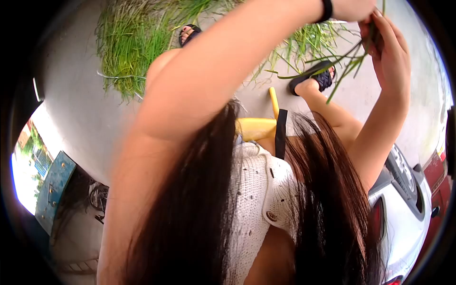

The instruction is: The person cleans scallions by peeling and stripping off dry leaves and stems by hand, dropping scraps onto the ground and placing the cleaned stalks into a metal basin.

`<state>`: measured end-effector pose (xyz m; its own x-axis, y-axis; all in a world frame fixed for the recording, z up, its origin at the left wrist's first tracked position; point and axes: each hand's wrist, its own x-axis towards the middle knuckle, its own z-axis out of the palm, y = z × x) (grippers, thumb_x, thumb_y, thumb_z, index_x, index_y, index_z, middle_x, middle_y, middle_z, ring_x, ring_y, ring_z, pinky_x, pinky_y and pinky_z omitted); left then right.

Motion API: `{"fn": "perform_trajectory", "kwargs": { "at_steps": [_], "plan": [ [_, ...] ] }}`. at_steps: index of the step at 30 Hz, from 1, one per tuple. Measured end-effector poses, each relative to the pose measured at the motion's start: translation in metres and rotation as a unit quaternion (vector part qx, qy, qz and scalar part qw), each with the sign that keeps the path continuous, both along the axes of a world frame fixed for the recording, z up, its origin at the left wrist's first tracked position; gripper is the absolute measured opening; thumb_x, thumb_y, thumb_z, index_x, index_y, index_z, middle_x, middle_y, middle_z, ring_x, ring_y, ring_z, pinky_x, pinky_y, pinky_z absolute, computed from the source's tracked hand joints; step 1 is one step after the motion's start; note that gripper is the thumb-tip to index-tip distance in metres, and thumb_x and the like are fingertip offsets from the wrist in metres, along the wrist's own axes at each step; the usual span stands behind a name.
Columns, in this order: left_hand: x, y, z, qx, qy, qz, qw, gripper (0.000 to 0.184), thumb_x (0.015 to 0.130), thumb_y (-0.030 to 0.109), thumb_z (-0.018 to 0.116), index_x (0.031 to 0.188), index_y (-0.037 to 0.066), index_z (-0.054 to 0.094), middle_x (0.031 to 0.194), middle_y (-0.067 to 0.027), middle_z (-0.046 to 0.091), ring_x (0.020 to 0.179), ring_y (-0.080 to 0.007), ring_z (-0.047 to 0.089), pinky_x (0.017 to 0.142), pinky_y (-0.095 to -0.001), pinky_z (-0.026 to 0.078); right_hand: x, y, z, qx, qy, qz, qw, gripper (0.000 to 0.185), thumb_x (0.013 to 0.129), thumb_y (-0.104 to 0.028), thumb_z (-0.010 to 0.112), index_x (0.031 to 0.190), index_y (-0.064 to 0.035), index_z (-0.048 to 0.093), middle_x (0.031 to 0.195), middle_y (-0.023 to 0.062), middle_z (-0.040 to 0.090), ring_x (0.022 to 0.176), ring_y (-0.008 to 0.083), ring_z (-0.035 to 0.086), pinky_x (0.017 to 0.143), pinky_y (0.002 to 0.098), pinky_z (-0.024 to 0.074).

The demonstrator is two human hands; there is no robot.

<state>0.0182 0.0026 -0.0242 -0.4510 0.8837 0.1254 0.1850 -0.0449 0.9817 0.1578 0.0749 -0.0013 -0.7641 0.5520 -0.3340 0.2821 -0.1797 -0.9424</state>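
Observation:
At the upper right, my right hand (392, 57) is closed on a few long green grass blades (355, 61), which hang down and left from its fingers. My left hand (354, 7) reaches across from the left, bent at the wrist under a black band. It meets the right fingertips at the top edge, closed around the upper part of the blades, with its fingers partly hidden. Below the hands, more loose grass (311, 45) lies on the floor. A large pile of long green grass (126, 54) spreads at the upper left.
Two feet in black sandals (324, 78) rest on the pale floor (80, 71). Part of a yellow stool (256, 128) shows beneath the body. Long dark hair hangs in front of the camera. A white car (403, 232) stands at the lower right, a blue-green panel (54, 190) at the left.

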Motion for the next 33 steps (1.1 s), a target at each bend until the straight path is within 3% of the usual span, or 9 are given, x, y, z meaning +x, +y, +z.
{"fn": "perform_trajectory", "kwargs": {
  "at_steps": [4,5,6,7,10,19,23,28,33],
  "plan": [
    [0.010,0.027,0.019,-0.159,0.315,-0.098,0.930,0.020,0.083,0.016,0.053,0.096,0.008,0.066,0.097,-0.0085,0.065,0.092,-0.0202,0.061,0.077,-0.0329,0.046,0.016,0.014,-0.011,-0.001,-0.008,-0.196,0.981,0.024,0.094,-0.017,0.043,0.098,0.0029,0.056,0.074,0.0035,0.054,0.059,0.0084,0.041,0.052,0.0212,0.0317],
    [0.012,0.027,0.025,-0.160,0.303,-0.086,0.936,0.020,0.083,0.016,0.053,0.096,0.008,0.066,0.097,-0.0084,0.065,0.092,-0.0201,0.061,0.076,-0.0329,0.046,0.046,0.054,-0.032,-0.053,0.067,-0.056,0.995,0.027,0.095,-0.019,0.040,0.105,0.0022,0.053,0.078,0.0042,0.054,0.062,0.0094,0.044,0.054,0.0223,0.0341],
    [0.016,0.029,0.029,-0.156,0.285,-0.079,0.943,0.020,0.083,0.016,0.053,0.096,0.008,0.066,0.096,-0.0083,0.065,0.092,-0.0201,0.061,0.076,-0.0328,0.046,0.054,0.061,-0.036,-0.024,0.031,-0.156,0.987,0.029,0.096,-0.020,0.037,0.108,0.0013,0.053,0.077,0.0035,0.054,0.061,0.0102,0.043,0.053,0.0239,0.0338],
    [0.016,0.031,0.035,-0.153,0.269,-0.073,0.948,0.020,0.083,0.016,0.053,0.096,0.008,0.067,0.096,-0.0082,0.065,0.092,-0.0200,0.061,0.076,-0.0328,0.046,0.076,0.100,-0.044,-0.171,0.121,0.053,0.976,0.032,0.095,-0.020,0.037,0.115,0.0013,0.050,0.094,0.0086,0.058,0.075,0.0139,0.052,0.064,0.0248,0.0411],
    [0.016,0.031,0.049,-0.143,0.226,-0.064,0.961,0.021,0.082,0.016,0.053,0.095,0.009,0.067,0.096,-0.0080,0.065,0.091,-0.0199,0.061,0.076,-0.0328,0.046,0.015,-0.001,-0.007,0.020,-0.057,-0.251,0.966,0.035,0.094,-0.021,0.039,0.121,0.0013,0.046,0.113,0.0137,0.054,0.096,0.0178,0.055,0.082,0.0262,0.0434],
    [-0.015,0.021,0.063,-0.100,0.148,-0.041,0.983,0.021,0.081,0.017,0.053,0.095,0.011,0.067,0.096,-0.0072,0.066,0.091,-0.0194,0.061,0.074,-0.0327,0.045,-0.039,-0.137,-0.089,0.121,-0.113,0.003,0.986,0.031,0.090,-0.022,0.042,0.115,-0.0035,0.046,0.109,0.0111,0.053,0.089,0.0160,0.053,0.081,0.0271,0.0425],
    [-0.025,0.018,0.066,-0.094,0.130,-0.032,0.987,0.021,0.081,0.017,0.053,0.094,0.012,0.068,0.095,-0.0069,0.066,0.090,-0.0191,0.061,0.073,-0.0327,0.045,-0.083,-0.194,-0.204,0.275,-0.117,0.079,0.951,0.029,0.088,-0.022,0.043,0.112,-0.0056,0.047,0.107,0.0099,0.053,0.086,0.0151,0.053,0.081,0.0275,0.0421],
    [-0.033,0.016,0.070,-0.091,0.116,-0.027,0.989,0.021,0.081,0.017,0.053,0.094,0.013,0.068,0.095,-0.0065,0.066,0.090,-0.0188,0.061,0.073,-0.0326,0.045,-0.132,-0.309,-0.471,0.448,-0.214,0.037,0.867,0.027,0.087,-0.022,0.044,0.108,-0.0065,0.048,0.104,0.0091,0.053,0.084,0.0146,0.053,0.080,0.0280,0.0420],
    [-0.036,0.018,0.072,-0.086,0.105,-0.025,0.990,0.021,0.080,0.018,0.053,0.094,0.014,0.069,0.095,-0.0061,0.066,0.089,-0.0186,0.061,0.072,-0.0326,0.044,-0.131,-0.322,-0.537,0.469,-0.205,0.086,0.855,0.024,0.087,-0.023,0.045,0.104,-0.0062,0.050,0.101,0.0084,0.053,0.082,0.0144,0.052,0.078,0.0285,0.0422]
  ]
}}
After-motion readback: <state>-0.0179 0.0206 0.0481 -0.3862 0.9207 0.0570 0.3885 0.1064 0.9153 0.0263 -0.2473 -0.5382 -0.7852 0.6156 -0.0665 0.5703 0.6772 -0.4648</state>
